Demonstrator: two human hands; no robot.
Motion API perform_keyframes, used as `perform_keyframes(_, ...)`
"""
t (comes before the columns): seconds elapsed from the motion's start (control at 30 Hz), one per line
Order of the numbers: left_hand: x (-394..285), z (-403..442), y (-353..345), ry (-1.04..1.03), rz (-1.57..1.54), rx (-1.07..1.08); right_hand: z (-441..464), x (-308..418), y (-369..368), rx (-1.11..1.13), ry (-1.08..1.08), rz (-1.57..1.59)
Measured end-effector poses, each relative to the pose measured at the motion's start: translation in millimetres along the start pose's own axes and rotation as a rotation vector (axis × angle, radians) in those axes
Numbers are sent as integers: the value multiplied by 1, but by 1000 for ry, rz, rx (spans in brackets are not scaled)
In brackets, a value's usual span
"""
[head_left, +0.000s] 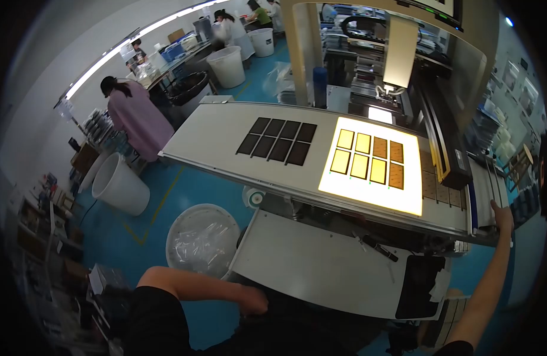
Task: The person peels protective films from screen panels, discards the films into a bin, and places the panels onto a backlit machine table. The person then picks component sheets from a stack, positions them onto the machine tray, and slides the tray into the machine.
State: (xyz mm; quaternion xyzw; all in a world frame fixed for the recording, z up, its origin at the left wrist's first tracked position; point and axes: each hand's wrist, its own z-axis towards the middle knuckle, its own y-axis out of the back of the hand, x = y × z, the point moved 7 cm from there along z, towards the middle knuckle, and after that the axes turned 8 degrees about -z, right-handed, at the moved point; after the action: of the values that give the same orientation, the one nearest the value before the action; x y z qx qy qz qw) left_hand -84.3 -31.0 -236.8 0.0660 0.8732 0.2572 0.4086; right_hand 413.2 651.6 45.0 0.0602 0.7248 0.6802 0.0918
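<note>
My right hand [502, 217] is at the right end of the long machine table, thumb raised, its fingers closed at the edge beside a pale sheet and a roller. What they grip is too small to make out. My left hand [254, 301] rests low against my dark clothing, in shade, its fingers hidden. On the machine table [208, 133] lies a group of dark rectangular panels [277, 141]. To their right, a brightly lit area [411, 199] holds yellow and brown panels [377, 170]. More brown panels [442, 193] lie near the right end.
A machine head [401, 50] and a dark rail [442, 136] stand over the table. Below is a grey shelf [309, 261] with a black tool [381, 248] and a dark mat [420, 288]. Bins [120, 184] stand at left; a person in pink [140, 118] works behind.
</note>
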Motion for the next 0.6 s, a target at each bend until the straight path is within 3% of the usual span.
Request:
perform_keyframes(0.07, 10, 1, -9, -30, 14, -67, 7, -3, -4, -21, 14, 3)
perform_keyframes(0.1, -4, -3, 6, 32, 37, 57, 10, -4, -5, -43, 20, 0)
perform_keyframes(0.37, -18, -11, 17, 22, 33, -8, 42, -15, -23, -13, 75, 71)
perform_keyframes(0.6, -18, -9, 12, 43, 29, 9, 88, -34, -47, -114, 97, 64)
